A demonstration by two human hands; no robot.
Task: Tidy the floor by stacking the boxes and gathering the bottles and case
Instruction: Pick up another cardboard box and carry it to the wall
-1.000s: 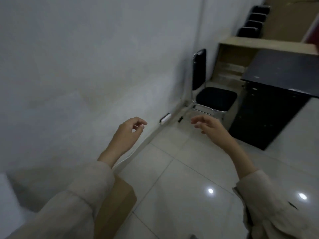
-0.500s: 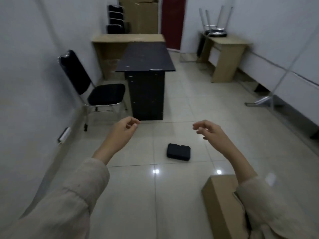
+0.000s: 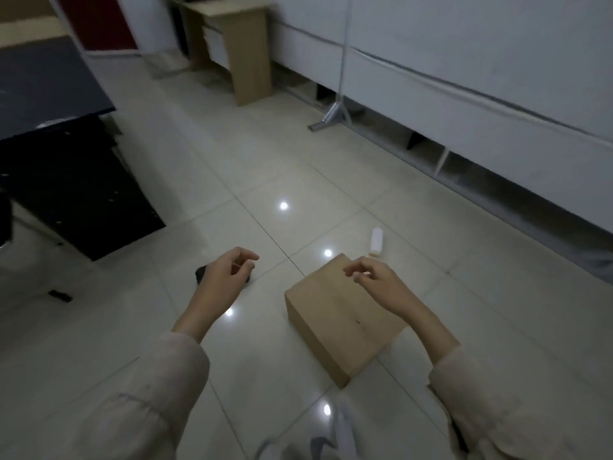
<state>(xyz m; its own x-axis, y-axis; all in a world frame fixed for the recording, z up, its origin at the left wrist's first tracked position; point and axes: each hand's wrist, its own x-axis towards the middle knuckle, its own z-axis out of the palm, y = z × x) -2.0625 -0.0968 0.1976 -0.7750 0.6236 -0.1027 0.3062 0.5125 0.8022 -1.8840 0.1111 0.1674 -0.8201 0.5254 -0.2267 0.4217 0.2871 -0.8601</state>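
Cardboard box (image 3: 341, 323) flat on floor, long axis toward near-right; empty hands (loosely curled) above

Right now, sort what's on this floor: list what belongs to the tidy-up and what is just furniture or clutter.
For the job:
cardboard box
white bottle, lying beyond the box
black case, mostly hidden behind the left hand

Not part of it:
black desk
wooden desk
metal stand
small dark item on the tiles, too unclear to name
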